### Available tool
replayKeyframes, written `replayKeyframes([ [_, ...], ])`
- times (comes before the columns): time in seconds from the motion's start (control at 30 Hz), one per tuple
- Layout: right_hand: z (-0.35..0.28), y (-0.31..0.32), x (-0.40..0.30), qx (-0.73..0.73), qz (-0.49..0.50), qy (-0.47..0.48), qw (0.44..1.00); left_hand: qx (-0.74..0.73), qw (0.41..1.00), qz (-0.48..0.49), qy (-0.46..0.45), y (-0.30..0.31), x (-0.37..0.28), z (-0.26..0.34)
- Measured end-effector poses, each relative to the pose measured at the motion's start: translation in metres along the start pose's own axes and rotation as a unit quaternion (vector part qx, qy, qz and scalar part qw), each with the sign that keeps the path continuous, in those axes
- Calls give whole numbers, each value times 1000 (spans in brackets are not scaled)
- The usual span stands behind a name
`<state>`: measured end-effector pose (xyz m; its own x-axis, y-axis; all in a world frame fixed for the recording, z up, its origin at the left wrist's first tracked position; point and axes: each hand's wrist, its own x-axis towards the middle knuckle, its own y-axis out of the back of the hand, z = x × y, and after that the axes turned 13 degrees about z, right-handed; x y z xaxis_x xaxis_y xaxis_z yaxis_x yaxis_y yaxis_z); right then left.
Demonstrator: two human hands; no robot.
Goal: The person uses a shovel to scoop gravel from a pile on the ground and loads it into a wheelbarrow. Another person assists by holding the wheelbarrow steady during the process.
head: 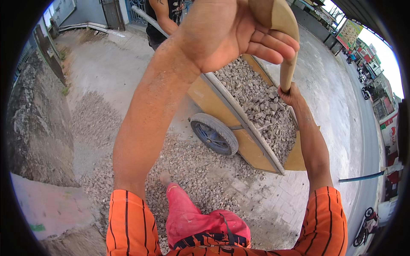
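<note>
My left hand (221, 38) is raised close to the camera, palm showing, with its fingertips against a smooth, pale wooden handle (289, 68); whether it grips the wood cannot be told. Lower on the right, my right hand (291, 93) is closed around that handle's lower end. The handle's upper end runs out at the top edge, so what it belongs to is hidden. Beneath my hands, a two-wheeled or one-wheeled cart, its wheel count unclear, has yellowish side panels (256, 153) and a load of crushed stone (256, 92). One spoked wheel (214, 134) with a rubber tyre shows.
Loose gravel (192, 166) covers the ground around my foot and the wheel. Another person (166, 19) in dark clothing stands beyond the cart, near a long pale pole (149, 20). A rough wall (38, 121) is at left; a road (368, 128) with motorbikes lies at right.
</note>
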<state>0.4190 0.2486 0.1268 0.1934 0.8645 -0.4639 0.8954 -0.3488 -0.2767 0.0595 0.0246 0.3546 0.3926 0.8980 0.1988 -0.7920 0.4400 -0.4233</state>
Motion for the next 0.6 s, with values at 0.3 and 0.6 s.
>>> replayKeyframes([
  [0.3,100,-136,67,21,62,235,970,589,768,145,207,250,-127,-279],
  [0.6,221,90,-75,12,72,179,981,431,822,167,333,101,-264,-599],
])
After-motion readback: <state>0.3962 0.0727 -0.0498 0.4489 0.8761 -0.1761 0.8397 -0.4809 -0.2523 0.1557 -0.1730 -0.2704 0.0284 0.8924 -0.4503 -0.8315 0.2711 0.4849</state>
